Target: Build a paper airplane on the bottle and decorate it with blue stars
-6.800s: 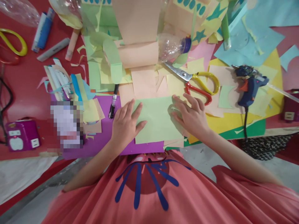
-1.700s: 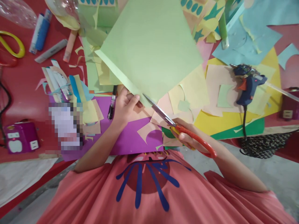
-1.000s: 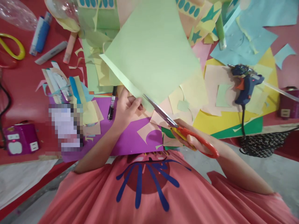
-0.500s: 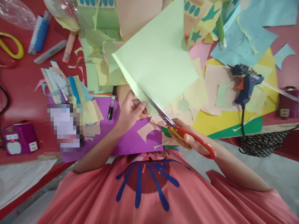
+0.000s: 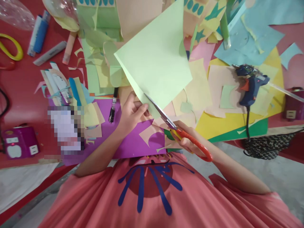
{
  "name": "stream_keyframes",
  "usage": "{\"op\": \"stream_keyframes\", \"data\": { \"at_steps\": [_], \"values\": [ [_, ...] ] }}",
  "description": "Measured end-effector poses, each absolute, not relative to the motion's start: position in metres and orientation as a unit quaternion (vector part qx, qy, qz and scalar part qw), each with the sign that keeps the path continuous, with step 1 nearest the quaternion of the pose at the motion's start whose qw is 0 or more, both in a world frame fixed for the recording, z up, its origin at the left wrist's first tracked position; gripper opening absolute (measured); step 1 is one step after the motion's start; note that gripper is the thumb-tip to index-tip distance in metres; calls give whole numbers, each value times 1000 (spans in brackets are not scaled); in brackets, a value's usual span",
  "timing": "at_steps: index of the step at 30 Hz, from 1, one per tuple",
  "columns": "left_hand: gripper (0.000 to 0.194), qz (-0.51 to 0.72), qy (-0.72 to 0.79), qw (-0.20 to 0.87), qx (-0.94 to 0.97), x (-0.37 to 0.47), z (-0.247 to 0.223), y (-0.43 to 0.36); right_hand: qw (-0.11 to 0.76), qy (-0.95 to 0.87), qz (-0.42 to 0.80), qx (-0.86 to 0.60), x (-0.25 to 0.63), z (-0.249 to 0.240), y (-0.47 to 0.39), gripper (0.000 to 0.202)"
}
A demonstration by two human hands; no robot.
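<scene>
My left hand (image 5: 135, 110) pinches the lower left edge of a large light green sheet of paper (image 5: 159, 60) between thumb and fingers. The sheet is raised over the other papers, one corner pointing left. My right hand (image 5: 187, 136) is closed round the red and yellow handles of a pair of scissors (image 5: 166, 118). Its blades point up and left and lie at the lower edge of the green sheet, close to my left fingertips. The blades look nearly closed.
A dark blue glue gun (image 5: 250, 87) lies on papers at the right. A black pen (image 5: 113, 106) rests near my left hand on purple paper (image 5: 135, 142). Markers (image 5: 42, 34), a blurred phone (image 5: 66, 129) and yellow-handled scissors (image 5: 13, 47) are at the left.
The scissors' handles have moved slightly left with my right hand, and the blades have drawn closer together. The green sheet's right corner has shifted left. My left hand has barely moved.
</scene>
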State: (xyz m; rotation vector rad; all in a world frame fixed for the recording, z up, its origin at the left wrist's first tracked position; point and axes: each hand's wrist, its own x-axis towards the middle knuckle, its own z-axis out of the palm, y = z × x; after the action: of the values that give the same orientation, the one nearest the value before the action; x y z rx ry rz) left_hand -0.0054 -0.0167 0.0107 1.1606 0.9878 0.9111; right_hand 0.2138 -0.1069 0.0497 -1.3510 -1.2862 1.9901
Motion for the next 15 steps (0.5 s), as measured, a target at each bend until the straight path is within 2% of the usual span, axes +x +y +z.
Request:
{"op": "stream_keyframes", "data": {
  "at_steps": [9,15],
  "values": [
    [45,418,457,605,501,-7,6,-13,183,-499,697,-482,217,47,-105,69],
    [35,442,480,579,489,-8,4,-10,175,-540,682,-462,228,43,-107,61]
  ]
}}
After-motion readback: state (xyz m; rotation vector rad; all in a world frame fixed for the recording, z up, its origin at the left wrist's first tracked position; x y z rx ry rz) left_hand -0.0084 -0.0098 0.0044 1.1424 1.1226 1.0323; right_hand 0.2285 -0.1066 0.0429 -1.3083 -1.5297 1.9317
